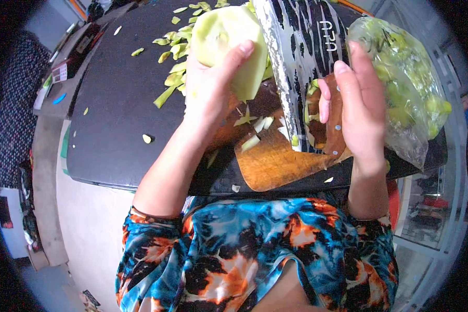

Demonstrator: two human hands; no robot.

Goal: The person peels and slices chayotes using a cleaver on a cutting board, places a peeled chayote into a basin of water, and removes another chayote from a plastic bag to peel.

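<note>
My left hand (214, 84) holds a large peeled, pale green fruit or vegetable (234, 46), thumb across its hollowed face. Upright beside it is a broad black-and-silver blade, an ulu-type knife (296, 70). My right hand (360, 101) grips its brown riveted handle, with fingers through the blade's opening. Green bits cling to the blade. Below both hands lies a wooden cutting board (273, 167) with several pale cut pieces (250, 143) on it. Green peelings (173, 80) are heaped behind and left of my left hand.
A clear plastic bag (409, 85) with green pieces stands right of my right hand. The black table (113, 117) has scattered scraps and a rounded front edge close to my body. A blue object (59, 98) lies on a surface at far left.
</note>
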